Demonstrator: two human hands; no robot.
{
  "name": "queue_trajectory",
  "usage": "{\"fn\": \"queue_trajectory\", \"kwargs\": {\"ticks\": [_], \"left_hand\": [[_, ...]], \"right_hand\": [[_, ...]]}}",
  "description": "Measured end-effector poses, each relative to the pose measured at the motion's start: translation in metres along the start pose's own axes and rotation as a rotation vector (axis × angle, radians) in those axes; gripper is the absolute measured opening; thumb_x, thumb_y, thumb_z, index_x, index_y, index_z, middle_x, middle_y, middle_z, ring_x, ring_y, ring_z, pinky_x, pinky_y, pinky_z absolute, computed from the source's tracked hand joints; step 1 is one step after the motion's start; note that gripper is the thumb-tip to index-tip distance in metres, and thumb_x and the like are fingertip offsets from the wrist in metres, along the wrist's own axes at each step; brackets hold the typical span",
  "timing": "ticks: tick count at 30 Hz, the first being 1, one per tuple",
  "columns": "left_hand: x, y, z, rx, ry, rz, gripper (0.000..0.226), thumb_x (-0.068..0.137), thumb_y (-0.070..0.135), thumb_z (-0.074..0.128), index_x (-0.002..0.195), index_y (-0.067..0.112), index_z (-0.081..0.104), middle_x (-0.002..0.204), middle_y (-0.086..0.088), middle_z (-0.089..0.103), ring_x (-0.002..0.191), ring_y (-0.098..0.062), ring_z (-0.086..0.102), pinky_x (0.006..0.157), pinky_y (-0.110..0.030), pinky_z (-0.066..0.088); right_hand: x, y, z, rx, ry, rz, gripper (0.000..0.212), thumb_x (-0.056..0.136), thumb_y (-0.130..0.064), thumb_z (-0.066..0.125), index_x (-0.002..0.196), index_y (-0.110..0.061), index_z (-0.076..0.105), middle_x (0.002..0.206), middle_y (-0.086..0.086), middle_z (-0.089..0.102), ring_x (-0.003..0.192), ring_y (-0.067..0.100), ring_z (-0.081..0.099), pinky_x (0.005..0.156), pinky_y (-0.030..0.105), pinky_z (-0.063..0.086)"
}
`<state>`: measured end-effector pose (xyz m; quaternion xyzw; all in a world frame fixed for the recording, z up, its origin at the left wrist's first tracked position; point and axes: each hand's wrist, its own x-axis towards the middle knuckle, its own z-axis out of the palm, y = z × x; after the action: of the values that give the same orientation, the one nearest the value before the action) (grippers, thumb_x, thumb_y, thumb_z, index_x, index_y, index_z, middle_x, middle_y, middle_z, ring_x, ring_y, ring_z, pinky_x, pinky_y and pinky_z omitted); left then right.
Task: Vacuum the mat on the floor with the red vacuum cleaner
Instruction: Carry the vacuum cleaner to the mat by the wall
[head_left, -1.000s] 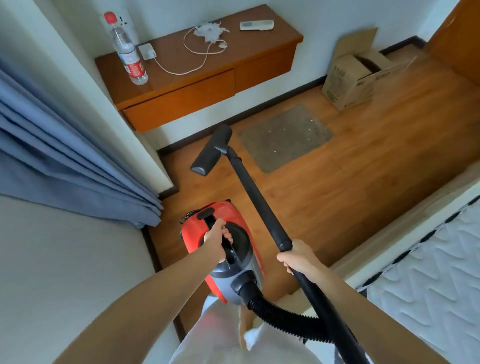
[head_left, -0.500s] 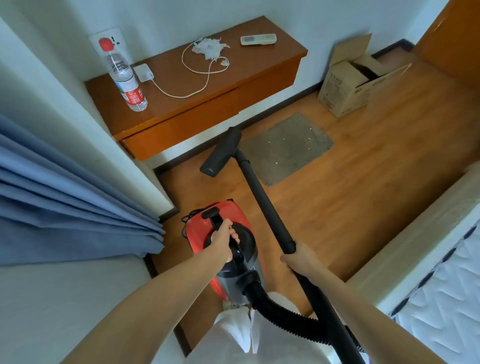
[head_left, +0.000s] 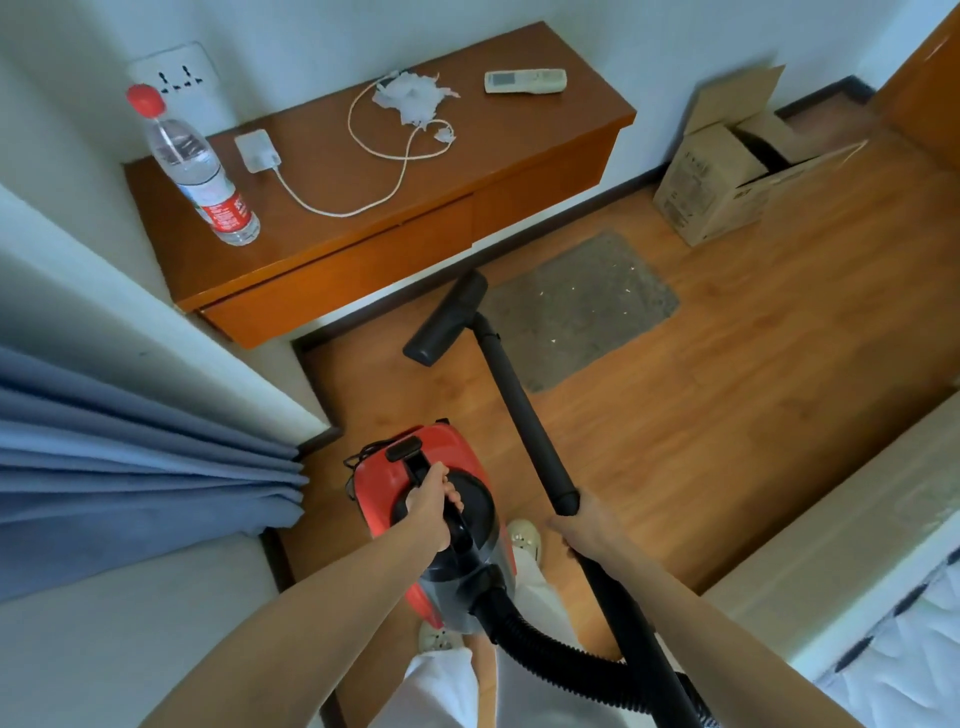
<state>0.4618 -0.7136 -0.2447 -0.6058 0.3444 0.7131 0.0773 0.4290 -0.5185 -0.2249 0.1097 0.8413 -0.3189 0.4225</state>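
A grey mat (head_left: 587, 304) speckled with pale crumbs lies on the wooden floor below a wall-mounted shelf. The red vacuum cleaner (head_left: 395, 478) hangs over the floor in front of my legs, carried by its black top handle in my left hand (head_left: 430, 504). My right hand (head_left: 589, 525) grips the black wand (head_left: 519, 410) low on its tube. The wand's black floor nozzle (head_left: 447, 319) hovers at the mat's left edge. A ribbed black hose (head_left: 540, 649) curls from the cleaner's body back to the wand.
A wooden shelf (head_left: 483, 156) carries a water bottle (head_left: 202, 176), a charger with cable and a remote. An open cardboard box (head_left: 727, 176) stands right of the mat. Blue curtain (head_left: 130, 457) hangs at left; a bed edge (head_left: 857, 545) runs along the right.
I have stepped forward: the shelf, mat and box are closer and lower in view. The nozzle has swung nearer the mat's left edge. Both hands keep their grips.
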Motion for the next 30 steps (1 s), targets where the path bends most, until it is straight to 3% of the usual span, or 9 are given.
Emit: {"fn": "queue_trajectory", "kwargs": {"ticks": [6, 13, 18, 26, 30], "left_hand": [[0.024, 0.018, 0.046, -0.097, 0.038, -0.044, 0.027, 0.086, 0.012, 0.056, 0.063, 0.015, 0.042, 0.036, 0.007, 0.036, 0.030, -0.008, 0.034, 0.038, -0.020, 0.032], [0.059, 0.033, 0.097, -0.184, 0.058, -0.088, 0.027, 0.083, 0.011, 0.057, 0.062, 0.017, 0.042, 0.038, 0.007, 0.038, 0.030, -0.007, 0.033, 0.034, -0.018, 0.032], [0.091, 0.037, 0.126, -0.189, 0.072, -0.089, 0.028, 0.084, 0.012, 0.056, 0.060, 0.017, 0.043, 0.037, 0.006, 0.041, 0.029, -0.007, 0.038, 0.042, -0.021, 0.036], [0.156, 0.030, 0.156, -0.182, 0.097, -0.133, 0.029, 0.087, 0.015, 0.057, 0.061, 0.016, 0.046, 0.036, 0.004, 0.046, 0.030, -0.009, 0.045, 0.052, -0.024, 0.040], [0.193, 0.029, 0.169, -0.159, 0.095, -0.159, 0.030, 0.087, 0.020, 0.062, 0.061, 0.014, 0.048, 0.037, 0.001, 0.049, 0.051, -0.015, 0.049, 0.059, -0.025, 0.045]], "right_hand": [[0.047, -0.015, -0.038, -0.067, -0.068, -0.006, 0.038, 0.079, -0.023, 0.063, 0.112, -0.013, 0.047, 0.085, 0.005, 0.057, 0.069, 0.022, 0.057, 0.071, 0.039, 0.055], [0.101, -0.029, -0.069, -0.187, -0.137, -0.025, 0.033, 0.078, -0.020, 0.057, 0.109, -0.018, 0.045, 0.089, 0.004, 0.059, 0.072, 0.024, 0.059, 0.071, 0.040, 0.056], [0.141, -0.028, -0.074, -0.226, -0.129, -0.061, 0.033, 0.080, -0.022, 0.060, 0.110, -0.015, 0.048, 0.095, 0.008, 0.062, 0.083, 0.027, 0.064, 0.071, 0.039, 0.057], [0.203, -0.008, -0.055, -0.288, -0.090, -0.037, 0.023, 0.083, -0.035, 0.057, 0.098, -0.023, 0.044, 0.086, 0.000, 0.063, 0.078, 0.021, 0.063, 0.072, 0.037, 0.056], [0.231, -0.003, -0.043, -0.272, -0.100, -0.065, 0.017, 0.089, -0.027, 0.053, 0.098, -0.018, 0.042, 0.089, 0.001, 0.058, 0.077, 0.021, 0.055, 0.066, 0.028, 0.045]]}}
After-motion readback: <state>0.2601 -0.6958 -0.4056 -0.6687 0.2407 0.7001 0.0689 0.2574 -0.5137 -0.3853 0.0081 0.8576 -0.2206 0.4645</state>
